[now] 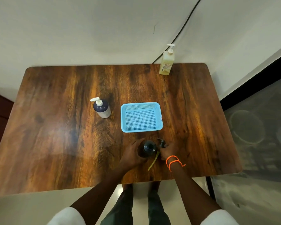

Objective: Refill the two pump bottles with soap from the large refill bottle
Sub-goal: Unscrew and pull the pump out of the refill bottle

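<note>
A dark pump bottle [148, 148] stands near the table's front edge with its neck uncovered. My left hand [133, 155] grips its left side. My right hand [169, 151] holds the removed black pump head [162, 142] just right of the bottle, and its yellowish dip tube [153, 162] slants down toward the front edge. A second dark bottle with a white pump [101, 108] stands left of centre. The large yellow refill bottle [166, 62], topped by a white pump, stands at the table's far right edge by the wall.
A blue plastic basket [141, 104], with nothing in it, sits mid-table just behind my hands. The wooden table [55, 127] meets a white wall at the back. A black cable [182, 31] runs up the wall behind the refill bottle. A grey mat lies at right.
</note>
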